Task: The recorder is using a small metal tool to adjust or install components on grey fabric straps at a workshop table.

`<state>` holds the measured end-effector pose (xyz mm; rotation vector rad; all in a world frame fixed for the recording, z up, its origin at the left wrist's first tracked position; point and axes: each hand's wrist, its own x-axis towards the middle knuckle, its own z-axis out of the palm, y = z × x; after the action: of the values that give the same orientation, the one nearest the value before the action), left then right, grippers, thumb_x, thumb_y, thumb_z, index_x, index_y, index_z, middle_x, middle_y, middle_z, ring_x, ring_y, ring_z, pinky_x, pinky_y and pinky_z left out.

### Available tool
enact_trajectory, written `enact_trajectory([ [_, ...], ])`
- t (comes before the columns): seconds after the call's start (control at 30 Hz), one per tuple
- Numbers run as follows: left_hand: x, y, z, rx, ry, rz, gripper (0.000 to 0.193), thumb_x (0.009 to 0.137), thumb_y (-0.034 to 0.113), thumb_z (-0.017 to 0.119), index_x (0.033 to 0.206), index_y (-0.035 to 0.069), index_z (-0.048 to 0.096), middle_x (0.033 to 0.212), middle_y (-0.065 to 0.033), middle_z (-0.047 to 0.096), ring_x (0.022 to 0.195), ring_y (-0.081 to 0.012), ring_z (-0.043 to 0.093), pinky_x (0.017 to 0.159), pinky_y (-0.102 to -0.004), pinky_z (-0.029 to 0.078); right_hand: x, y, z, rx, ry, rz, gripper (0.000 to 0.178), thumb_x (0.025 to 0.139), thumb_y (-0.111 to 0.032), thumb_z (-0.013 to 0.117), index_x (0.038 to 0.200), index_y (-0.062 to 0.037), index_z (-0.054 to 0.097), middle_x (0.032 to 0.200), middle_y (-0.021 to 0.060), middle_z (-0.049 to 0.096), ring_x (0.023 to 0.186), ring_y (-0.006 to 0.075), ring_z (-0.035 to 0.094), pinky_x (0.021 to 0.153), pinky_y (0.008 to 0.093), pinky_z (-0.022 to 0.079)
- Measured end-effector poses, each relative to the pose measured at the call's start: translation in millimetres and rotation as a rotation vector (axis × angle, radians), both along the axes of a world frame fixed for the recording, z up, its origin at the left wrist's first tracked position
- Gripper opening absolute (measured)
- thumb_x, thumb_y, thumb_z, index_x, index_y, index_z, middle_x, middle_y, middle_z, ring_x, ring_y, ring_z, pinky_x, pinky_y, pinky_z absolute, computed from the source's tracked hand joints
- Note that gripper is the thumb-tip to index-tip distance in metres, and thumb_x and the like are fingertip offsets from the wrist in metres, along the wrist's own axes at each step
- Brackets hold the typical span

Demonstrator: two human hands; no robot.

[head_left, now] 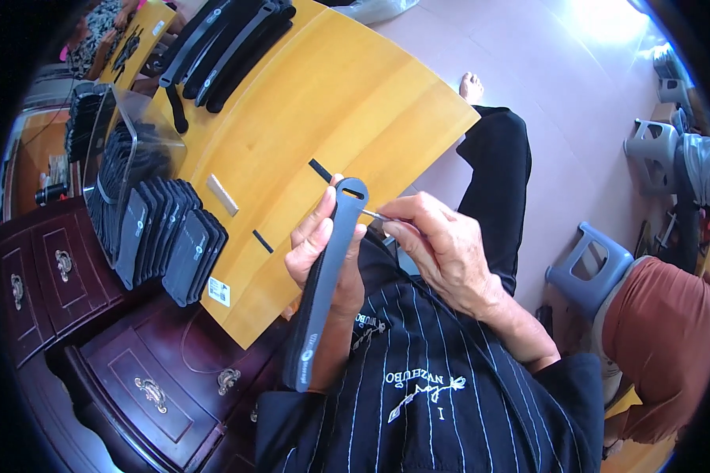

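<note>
L hand [314,251] gripping dk grey strap [330,272] nr slotted end, R hand [452,246] pinching thin metal tool [377,215], tip at strap edge, strap held up by tabletop [284,142] edge, blk strips [262,241] lying beyond.

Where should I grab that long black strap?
Probably by the strap's lower end, coming from the picture's left and pinching its flat faces: that narrow end sticks out free, while the left hand grips higher up and the right hand holds a thin tool near the slotted end.
</note>
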<state>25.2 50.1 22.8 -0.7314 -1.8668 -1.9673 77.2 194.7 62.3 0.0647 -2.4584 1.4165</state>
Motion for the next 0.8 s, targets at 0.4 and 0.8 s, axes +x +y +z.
enact_trajectory([
  [0.4,-13.6,6.4,-1.4,-0.075,0.292,0.003,0.032,0.083,-0.013,0.054,0.113,-0.006,0.045,0.12,-0.028,0.052,0.109,-0.0445,0.056,0.077,-0.0423,0.06,-0.4,-17.1,2.8,-0.133,-0.015,-0.212,0.01,0.089,-0.007,0.061,0.095,0.0014,0.06,0.075,0.0077,0.061,0.063,0.0121,0.059,0.056,0.0234,0.047],
  [0.8,-5.6,7.3,-10.2,-0.254,0.193,0.136,0.04,0.076,-0.013,0.065,0.107,-0.003,0.041,0.111,-0.0274,0.054,0.105,-0.0431,0.059,0.078,-0.0403,0.059,-6.3,-1.0,-4.7,-0.161,0.043,-0.176,0.012,0.087,-0.009,0.064,0.097,-0.002,0.063,0.068,0.0042,0.057,0.056,0.0096,0.057,0.048,0.0221,0.043],
])
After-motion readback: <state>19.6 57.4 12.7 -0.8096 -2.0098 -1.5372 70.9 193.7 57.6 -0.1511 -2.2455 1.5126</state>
